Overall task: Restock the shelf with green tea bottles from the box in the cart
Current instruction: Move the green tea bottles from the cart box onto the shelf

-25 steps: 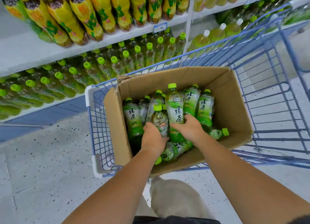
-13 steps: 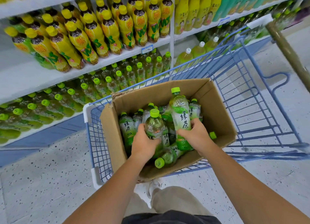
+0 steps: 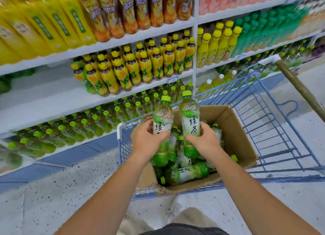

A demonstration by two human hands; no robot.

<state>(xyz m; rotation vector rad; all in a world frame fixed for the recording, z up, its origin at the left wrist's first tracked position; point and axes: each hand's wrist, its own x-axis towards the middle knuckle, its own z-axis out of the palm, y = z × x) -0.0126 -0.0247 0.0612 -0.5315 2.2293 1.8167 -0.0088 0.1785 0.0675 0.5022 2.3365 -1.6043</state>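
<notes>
Pick-up step: the left hand (image 3: 149, 141) curls round one green tea bottle (image 3: 162, 122) and the right hand (image 3: 205, 141) round a second bottle (image 3: 190, 118), both upright over the box (image 3: 228, 122) at the cart's (image 3: 274, 129) left end; next, probably, carry them left to the bottom shelf (image 3: 79, 144).

A supermarket drinks aisle, seen from where I stand. White tiered shelving (image 3: 123, 41) runs the length of the wall in front of me, each level packed with rows of identical bottled drinks: yellow-capped bottles (image 3: 156, 62) in the middle, green-capped bottles (image 3: 98, 123) on the lowest level, pink and green stock further right. A small price tag (image 3: 173, 80) is clipped to one shelf edge. My blue wire shopping cart (image 3: 125, 146) stands on the speckled floor (image 3: 44, 199), carrying an open cardboard box (image 3: 235, 134) of green tea bottles (image 3: 190, 173).
</notes>
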